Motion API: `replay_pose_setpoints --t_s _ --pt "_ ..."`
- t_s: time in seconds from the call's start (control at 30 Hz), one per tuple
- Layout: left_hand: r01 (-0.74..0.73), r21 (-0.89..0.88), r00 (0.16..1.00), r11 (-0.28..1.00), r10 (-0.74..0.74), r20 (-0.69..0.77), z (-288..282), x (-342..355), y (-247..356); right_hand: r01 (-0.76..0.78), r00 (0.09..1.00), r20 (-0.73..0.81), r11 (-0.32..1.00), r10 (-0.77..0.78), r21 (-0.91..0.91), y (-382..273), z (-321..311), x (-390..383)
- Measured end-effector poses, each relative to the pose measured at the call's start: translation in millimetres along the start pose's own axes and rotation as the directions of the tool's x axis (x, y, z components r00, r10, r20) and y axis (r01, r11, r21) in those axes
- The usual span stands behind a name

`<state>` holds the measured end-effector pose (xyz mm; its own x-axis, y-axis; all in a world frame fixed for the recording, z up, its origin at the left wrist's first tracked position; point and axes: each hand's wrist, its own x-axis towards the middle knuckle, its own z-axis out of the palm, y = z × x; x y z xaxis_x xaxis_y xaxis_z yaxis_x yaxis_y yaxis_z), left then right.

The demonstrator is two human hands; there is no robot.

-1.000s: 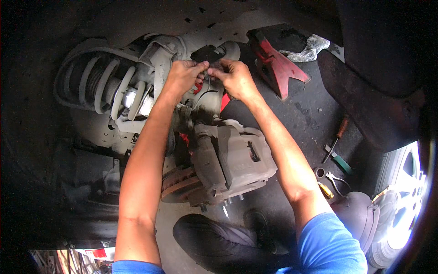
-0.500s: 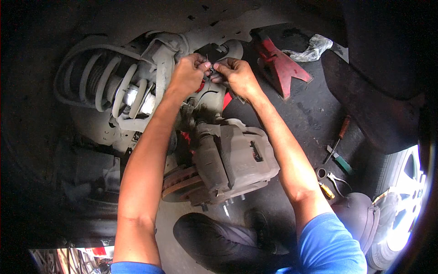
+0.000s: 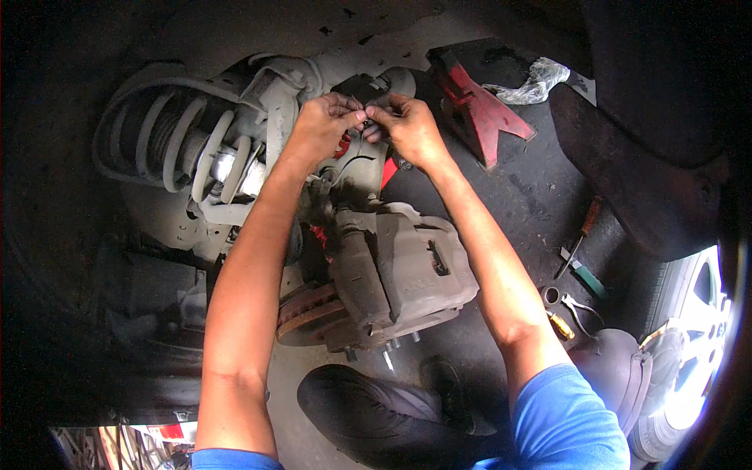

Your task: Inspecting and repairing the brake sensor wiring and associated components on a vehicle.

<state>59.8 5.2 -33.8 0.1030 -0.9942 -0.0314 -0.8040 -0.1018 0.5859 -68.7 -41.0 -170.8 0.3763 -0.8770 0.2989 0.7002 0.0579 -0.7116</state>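
Beyond the grey brake caliper (image 3: 419, 270), my two hands meet with the fingertips almost touching. My left hand (image 3: 323, 129) pinches a thin dark wire (image 3: 361, 147) between thumb and fingers. From the other side, my right hand (image 3: 409, 131) closes thumb and forefinger on the same wire. The fingers hide most of the spot where they grip, so the wire's end is hard to see. A rusty brake disc (image 3: 307, 312) sits under the caliper. To the left of my left forearm stands a grey coil spring (image 3: 182, 139) around a shock absorber.
A red jack stand (image 3: 489, 125) and crumpled clear plastic (image 3: 540, 82) are at the far right. Nearer lie a brown-handled screwdriver (image 3: 589, 221), a green-handled tool (image 3: 589, 280), pliers (image 3: 581, 311) and a yellow-handled tool (image 3: 561, 327). A wheel (image 3: 662, 313) borders the right edge.
Both hands stay at the same place, with small shifts of the fingers. The left fingers have curled slightly closer to the right ones.
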Motion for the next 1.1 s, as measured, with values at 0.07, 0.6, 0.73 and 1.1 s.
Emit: replay_pose_setpoints --t_s 0.07,0.6,0.73,1.1 --pt "0.023 -0.023 1.0 0.999 -0.024 -0.014 1 2 0 -0.001 1.0 0.014 1.0 0.001 0.004 -2 -5 0" --pt "0.077 -0.112 0.993 0.991 -0.086 -0.083 5 9 1 0.039 0.998 0.054 0.996 -0.043 0.083 -3 -6 -6" --pt "0.031 -0.137 0.998 0.99 -0.039 -0.058 -3 5 -2 -0.05 0.994 0.098 0.998 0.046 0.045 -7 -2 -1" --pt "0.135 0.005 0.99 0.991 -0.135 -0.051 -2 -1 4 -0.061 0.997 0.06 0.981 0.051 0.182 -4 -2 -2"
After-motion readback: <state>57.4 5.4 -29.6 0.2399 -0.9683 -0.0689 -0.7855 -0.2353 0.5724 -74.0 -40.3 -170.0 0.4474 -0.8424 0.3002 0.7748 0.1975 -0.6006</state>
